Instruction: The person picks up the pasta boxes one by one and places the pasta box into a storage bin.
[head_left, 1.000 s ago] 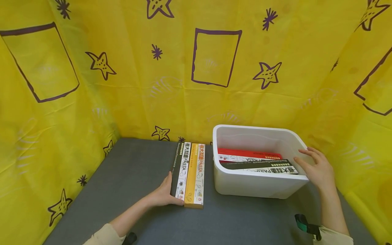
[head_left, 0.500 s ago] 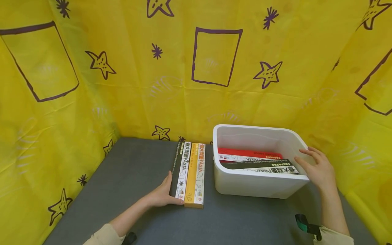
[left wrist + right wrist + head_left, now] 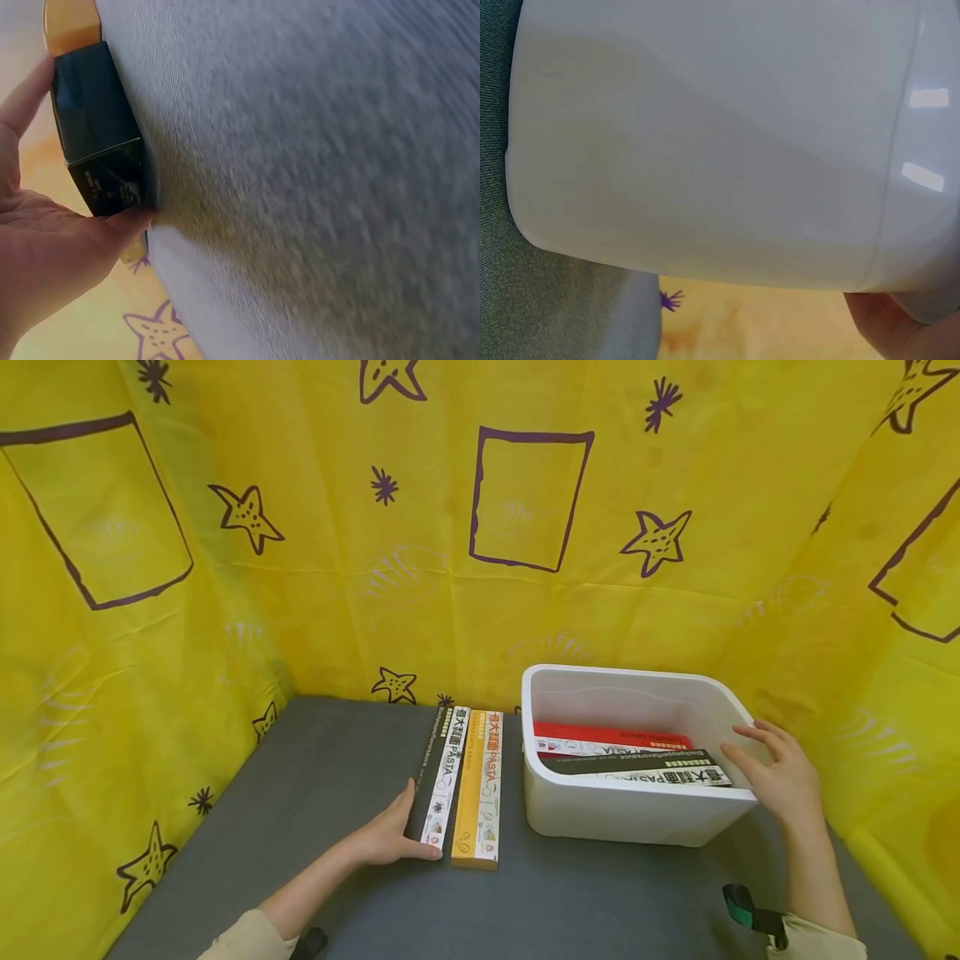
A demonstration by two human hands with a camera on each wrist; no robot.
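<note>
My left hand (image 3: 386,835) grips the near end of a black-and-white pasta box (image 3: 442,777), thumb on its right side and fingers along its left. In the left wrist view, the dark end of this box (image 3: 105,172) sits between thumb and finger. A narrow gap parts it from a yellow-and-white pasta box (image 3: 476,785) lying alongside. My right hand (image 3: 783,777) holds the right rim of a white plastic bin (image 3: 600,814), fingertips over the edge. Inside the bin lie a red pasta box (image 3: 611,735) and a black-and-white one (image 3: 630,764), tilted.
The boxes and bin stand on a dark grey tabletop (image 3: 337,760). Yellow cloth (image 3: 337,610) printed with stars and squares hangs behind and at both sides. A dark strap (image 3: 753,914) is at the right wrist.
My left hand has moved slightly left with the near end of the black-and-white pasta box, opening a gap beside the yellow one. The right hand and the bin have stayed put.
</note>
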